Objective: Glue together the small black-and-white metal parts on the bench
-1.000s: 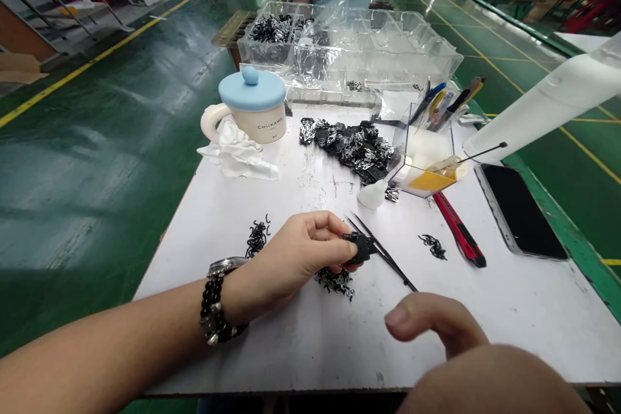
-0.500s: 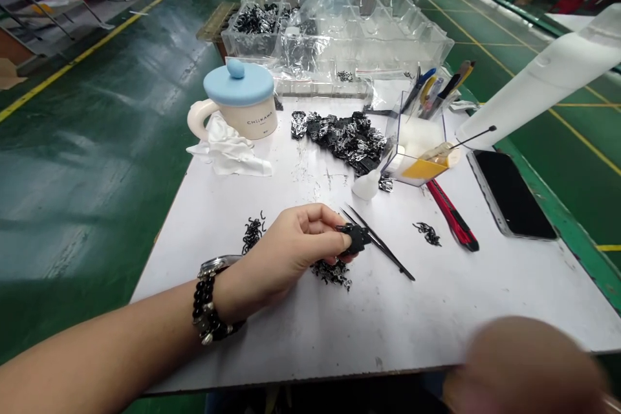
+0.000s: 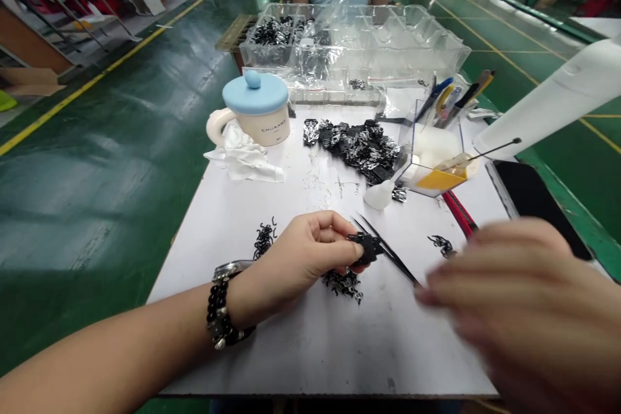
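- Left hand grasps a black part between thumb and fingers, above the white table.
- From that part: tweezers near, toward 4 o'clock; small-piece pile, 7; black heap, 12.
- Right hand, 4 o'clock, blurred; cannot tell its grip.

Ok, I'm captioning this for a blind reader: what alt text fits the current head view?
A left hand wearing a beaded bracelet pinches a small black part over a white table, near black tweezers; the right hand is blurred. Beyond are a pile of black parts and a blue-lidded mug.
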### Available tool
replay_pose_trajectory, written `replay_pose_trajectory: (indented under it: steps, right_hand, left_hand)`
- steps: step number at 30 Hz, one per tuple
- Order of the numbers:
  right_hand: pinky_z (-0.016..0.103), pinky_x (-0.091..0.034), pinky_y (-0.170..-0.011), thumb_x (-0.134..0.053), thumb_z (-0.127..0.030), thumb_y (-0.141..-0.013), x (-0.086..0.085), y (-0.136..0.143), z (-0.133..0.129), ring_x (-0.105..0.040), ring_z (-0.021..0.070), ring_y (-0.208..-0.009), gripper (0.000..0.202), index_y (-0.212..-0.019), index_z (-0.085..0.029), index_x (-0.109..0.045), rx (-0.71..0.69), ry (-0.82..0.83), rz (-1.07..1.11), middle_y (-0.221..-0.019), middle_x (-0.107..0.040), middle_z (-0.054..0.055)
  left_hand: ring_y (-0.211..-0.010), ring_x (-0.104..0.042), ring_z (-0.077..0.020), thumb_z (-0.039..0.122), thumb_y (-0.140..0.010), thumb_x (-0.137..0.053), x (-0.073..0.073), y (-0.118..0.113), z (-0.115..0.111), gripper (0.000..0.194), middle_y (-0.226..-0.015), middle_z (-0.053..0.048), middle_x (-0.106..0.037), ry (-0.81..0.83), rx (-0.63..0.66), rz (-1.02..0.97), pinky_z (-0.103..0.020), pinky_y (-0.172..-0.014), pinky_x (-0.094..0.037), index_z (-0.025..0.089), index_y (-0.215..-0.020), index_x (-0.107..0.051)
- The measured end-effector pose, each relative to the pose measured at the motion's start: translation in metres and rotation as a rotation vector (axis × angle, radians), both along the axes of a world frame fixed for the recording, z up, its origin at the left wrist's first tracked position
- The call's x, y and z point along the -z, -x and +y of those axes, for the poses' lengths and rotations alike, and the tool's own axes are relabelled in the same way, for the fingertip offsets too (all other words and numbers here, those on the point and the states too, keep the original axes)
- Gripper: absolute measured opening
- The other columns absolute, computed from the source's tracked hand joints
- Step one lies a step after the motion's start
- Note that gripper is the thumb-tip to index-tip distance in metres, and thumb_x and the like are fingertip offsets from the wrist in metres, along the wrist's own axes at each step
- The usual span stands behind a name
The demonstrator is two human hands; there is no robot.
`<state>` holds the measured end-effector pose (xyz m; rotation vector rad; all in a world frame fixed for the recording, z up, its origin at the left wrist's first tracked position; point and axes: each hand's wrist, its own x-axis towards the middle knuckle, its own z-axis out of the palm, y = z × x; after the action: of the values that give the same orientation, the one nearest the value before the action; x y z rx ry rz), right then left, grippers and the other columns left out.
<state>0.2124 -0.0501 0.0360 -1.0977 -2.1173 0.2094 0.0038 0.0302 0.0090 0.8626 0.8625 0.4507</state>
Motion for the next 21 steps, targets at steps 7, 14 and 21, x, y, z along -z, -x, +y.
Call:
replay_pose_trajectory:
  steps: [7,14,21]
  right_hand:
    - [0.046,-0.047,-0.079,-0.07,-0.005,-0.069,0.033,0.015,0.035,-0.059,0.025,-0.096,0.056,-0.116,-0.018,-0.042,-0.158,0.051,0.186,-0.107,-0.061,0.011]
    - [0.046,-0.046,-0.076,-0.066,0.003,-0.069,0.041,0.02,0.026,-0.06,0.0241,-0.091,0.058,-0.114,-0.022,-0.04,-0.143,0.035,0.287,-0.103,-0.065,0.008]
    - [0.045,-0.043,-0.077,-0.068,0.001,-0.068,0.041,0.018,0.025,-0.06,0.0231,-0.088,0.055,-0.112,-0.02,-0.041,-0.139,-0.011,0.315,-0.103,-0.066,0.008]
  left_hand:
    - [-0.052,-0.054,-0.0065,0.016,-0.064,-0.073,-0.004,-0.002,-0.001,0.019,-0.057,0.002,-0.064,0.016,0.019,0.014,-0.019,-0.054,-0.039,0.014,-0.075,-0.058]
    - [-0.05,-0.054,-0.0055,0.011,-0.068,-0.07,-0.003,-0.002,-0.003,0.014,-0.053,0.005,-0.063,0.023,0.046,-0.053,-0.018,-0.054,-0.038,0.015,-0.076,-0.06]
    - [-0.053,-0.053,-0.0057,0.012,-0.064,-0.074,-0.004,-0.001,-0.005,0.02,-0.056,0.005,-0.062,-0.013,0.069,-0.047,-0.019,-0.057,-0.04,0.014,-0.077,-0.059]
